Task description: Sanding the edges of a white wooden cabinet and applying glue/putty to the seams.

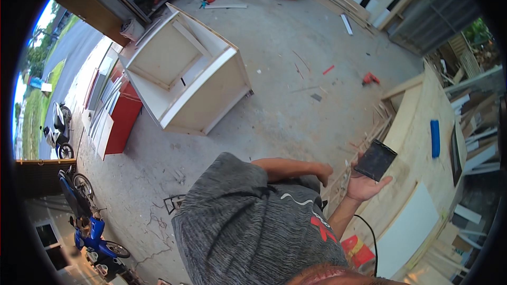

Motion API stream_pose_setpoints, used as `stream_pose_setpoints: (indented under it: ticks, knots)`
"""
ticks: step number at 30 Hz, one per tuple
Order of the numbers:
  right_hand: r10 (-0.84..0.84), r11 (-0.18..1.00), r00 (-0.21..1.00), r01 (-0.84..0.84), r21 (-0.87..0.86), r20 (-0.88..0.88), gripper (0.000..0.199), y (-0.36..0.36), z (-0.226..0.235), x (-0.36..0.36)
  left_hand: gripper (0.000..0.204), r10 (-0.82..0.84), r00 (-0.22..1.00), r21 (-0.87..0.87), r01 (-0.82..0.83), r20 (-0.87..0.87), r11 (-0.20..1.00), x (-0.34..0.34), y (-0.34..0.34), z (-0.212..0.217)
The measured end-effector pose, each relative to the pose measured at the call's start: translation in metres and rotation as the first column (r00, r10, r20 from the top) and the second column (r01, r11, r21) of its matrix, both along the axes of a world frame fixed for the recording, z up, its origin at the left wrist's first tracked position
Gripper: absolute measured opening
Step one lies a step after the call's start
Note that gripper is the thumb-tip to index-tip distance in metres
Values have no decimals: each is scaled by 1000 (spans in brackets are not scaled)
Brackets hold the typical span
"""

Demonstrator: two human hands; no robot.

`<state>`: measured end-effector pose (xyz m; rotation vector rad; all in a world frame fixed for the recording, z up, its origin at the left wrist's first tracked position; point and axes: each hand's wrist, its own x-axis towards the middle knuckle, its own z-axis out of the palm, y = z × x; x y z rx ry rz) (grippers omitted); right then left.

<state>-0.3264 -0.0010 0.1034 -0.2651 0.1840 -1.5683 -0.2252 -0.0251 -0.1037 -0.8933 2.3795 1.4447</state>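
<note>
A flat, black, roughly square piece [375, 160] rests in my right hand [363, 186], over the near edge of a pale wooden workbench [409, 126]. The thumb is spread along its lower side and a fingertip shows at its far left edge; its exact kind is unclear. Bent across in front of my body, my left arm ends in my left hand [324, 173], apart from the black piece. The fingers there point down and are mostly hidden, so its grip is unclear. On the bench lie a long blue block [434, 138] and a white panel [405, 232].
A large wooden cabinet frame [208, 92] stands on the concrete floor, beside a red panel box [123, 119]. A red power drill [371, 78] lies beyond the bench. Scrap strips lean by the bench. A black cable [374, 237] hangs close to my right forearm. Motorbikes [97, 232] stand at left.
</note>
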Motion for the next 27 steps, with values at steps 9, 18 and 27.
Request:
stream_pose_setpoints:
  ticks: [9, 18, 27]
  knots:
    - [371, 919, 928, -373, 129, 41, 72, -234, -72, 63, 68, 803, 571, 198, -779, -169, 595, 175, -223, -12]
    - [718, 695, 646, -686, 217, -259, 85, -544, -77, 162, 46, 877, -387, -104, -922, 286, -373, 351, -251, -106]
    - [795, 287, 119, -938, 196, -596, 93, -753, -42, 408, 49, 655, -547, 23, -758, 522, -651, 351, -280, -160]
